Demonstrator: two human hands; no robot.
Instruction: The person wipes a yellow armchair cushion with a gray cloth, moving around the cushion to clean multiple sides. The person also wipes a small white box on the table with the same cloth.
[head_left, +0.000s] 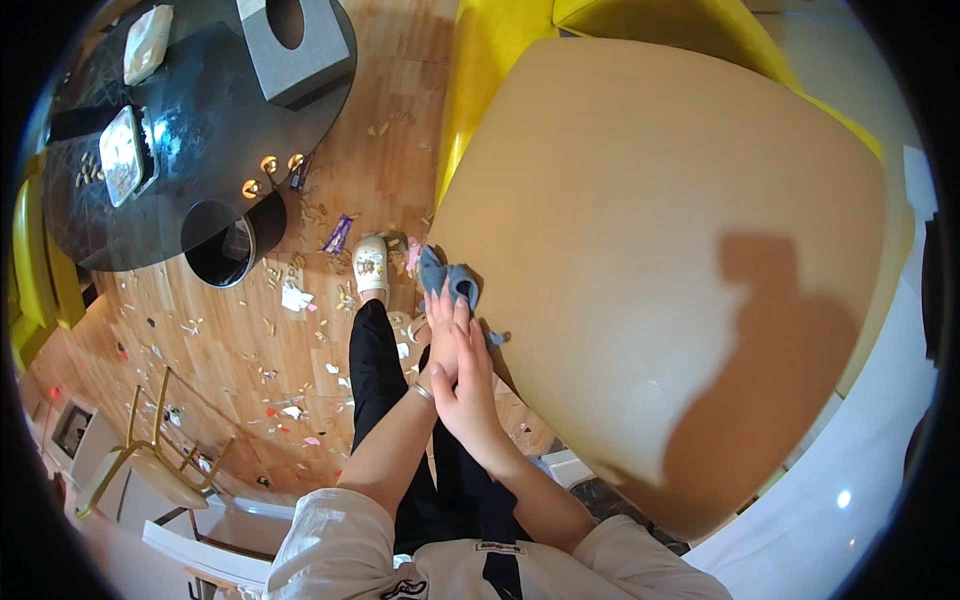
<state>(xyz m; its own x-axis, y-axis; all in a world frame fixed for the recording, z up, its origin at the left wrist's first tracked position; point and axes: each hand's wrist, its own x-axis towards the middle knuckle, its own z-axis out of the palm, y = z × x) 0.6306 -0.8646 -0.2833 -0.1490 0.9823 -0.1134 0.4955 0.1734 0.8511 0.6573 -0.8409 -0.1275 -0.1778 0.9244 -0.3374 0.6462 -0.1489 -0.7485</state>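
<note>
A crumpled blue-grey cloth (433, 268) lies at the left edge of a broad tan surface (637, 187) with rounded corners, which looks leather-like. My left hand (442, 337) reaches over the cloth with its fingers on it and its palm hidden. A bracelet circles the left wrist. Against the left hand and wrist rests my right hand (469, 379), its fingers extended and thumb apart, with nothing seen in it. A smaller blue-grey piece (496, 339) shows beside the fingers, possibly part of the same cloth. My shadow falls across the tan surface.
Peanut shells, paper scraps (297, 297) and a purple wrapper (338, 234) litter the wooden floor. A dark glass table (202, 82) carries a tissue box (300, 71) and a food container (122, 157); a black bin (266, 225) stands below. A chair (169, 476) lies tipped. Yellow seating (480, 60) borders the tan surface.
</note>
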